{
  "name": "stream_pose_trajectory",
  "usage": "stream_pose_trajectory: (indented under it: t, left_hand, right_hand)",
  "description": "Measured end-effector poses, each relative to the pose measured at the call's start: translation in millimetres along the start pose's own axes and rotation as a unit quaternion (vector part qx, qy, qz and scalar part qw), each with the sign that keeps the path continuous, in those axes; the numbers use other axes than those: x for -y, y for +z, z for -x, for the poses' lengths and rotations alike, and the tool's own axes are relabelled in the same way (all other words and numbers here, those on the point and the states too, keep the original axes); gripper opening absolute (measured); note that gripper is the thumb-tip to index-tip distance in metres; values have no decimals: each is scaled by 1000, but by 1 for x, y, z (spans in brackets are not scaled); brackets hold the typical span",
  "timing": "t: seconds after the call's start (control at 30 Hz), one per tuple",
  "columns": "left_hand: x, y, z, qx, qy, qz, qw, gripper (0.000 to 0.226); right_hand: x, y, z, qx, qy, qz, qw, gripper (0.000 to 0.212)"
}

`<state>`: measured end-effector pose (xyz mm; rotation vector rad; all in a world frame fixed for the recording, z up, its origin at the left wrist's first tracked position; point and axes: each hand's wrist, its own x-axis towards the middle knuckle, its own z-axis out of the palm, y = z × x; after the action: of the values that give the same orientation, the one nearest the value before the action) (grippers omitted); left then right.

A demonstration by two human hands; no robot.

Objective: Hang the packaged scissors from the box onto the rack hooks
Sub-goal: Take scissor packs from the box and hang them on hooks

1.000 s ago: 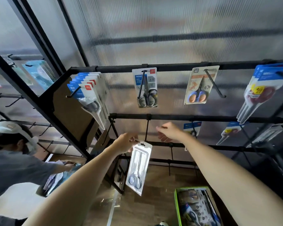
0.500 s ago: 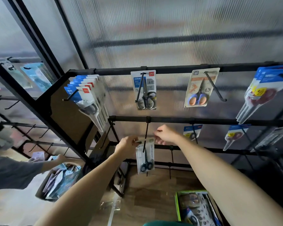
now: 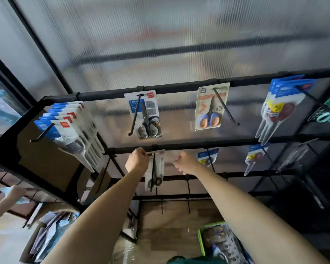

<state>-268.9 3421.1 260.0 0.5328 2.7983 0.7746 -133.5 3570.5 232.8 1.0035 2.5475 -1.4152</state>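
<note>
Left hand (image 3: 137,160) pinching the top edge of a packaged pair of black-handled scissors (image 3: 155,172), right at the second black rack bar (image 3: 227,144). Pack hanging upright along a hook (image 3: 153,168), its top blurred and part hidden behind the fingers; threaded fully or not, cannot tell. Right hand (image 3: 186,162) just beside the pack, fingers curled, grip on anything unclear through motion blur. Green-rimmed box (image 3: 200,239) of more packs low on the floor, cut off by the frame edge. Another person's hand (image 3: 15,192) far left, blurred.
</note>
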Motion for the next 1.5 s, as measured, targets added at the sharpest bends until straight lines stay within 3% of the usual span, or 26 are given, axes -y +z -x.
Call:
stream_pose_trajectory:
  t: [0.1, 0.23, 0.4, 0.57, 0.7, 0.8, 0.93, 1.1, 1.2, 1.3, 1.4, 1.5]
  left_hand:
    - [0, 7, -3, 7, -13, 11, 1000, 8]
    - [16, 13, 9, 55, -25, 20, 998, 36]
    - [65, 36, 27, 161, -11, -27, 986, 19]
    - [93, 88, 77, 308, 51, -116, 943, 28]
    - [92, 135, 118, 370, 132, -135, 910, 22]
    - [77, 158, 150, 399, 199, -152, 882, 22]
    - [48, 182, 180, 426, 240, -170, 855, 21]
    - [9, 214, 218, 469, 295, -182, 812, 25]
    - [-14, 238, 240, 488, 287, -206, 799, 24]
    - [-25, 264, 257, 497, 279, -219, 792, 33]
    - [-38, 285, 275, 496, 222, -230, 807, 37]
    - [-51, 317, 284, 494, 201, -238, 812, 48]
  right_hand:
    - [-9, -2, 6, 12, 14, 6, 1000, 17]
    - [-19, 6, 19, 16, 29, 45, 998, 26]
    - [-39, 32, 47, 34, 85, 28, 995, 26]
    - [-87, 75, 93, 32, 173, 42, 984, 17]
    - [-131, 93, 145, 19, 233, 40, 971, 13]
    - [-168, 101, 174, 14, 274, 58, 960, 24]
    - [-200, 98, 213, -19, 295, 24, 955, 13]
    - [-242, 89, 251, -45, 321, 5, 946, 23]
    - [-273, 83, 270, -39, 341, -18, 939, 19]
    - [-312, 73, 282, -10, 355, -32, 934, 37]
    - [-346, 61, 285, 0, 362, -41, 931, 51]
    - [-380, 54, 281, -16, 365, -48, 930, 50]
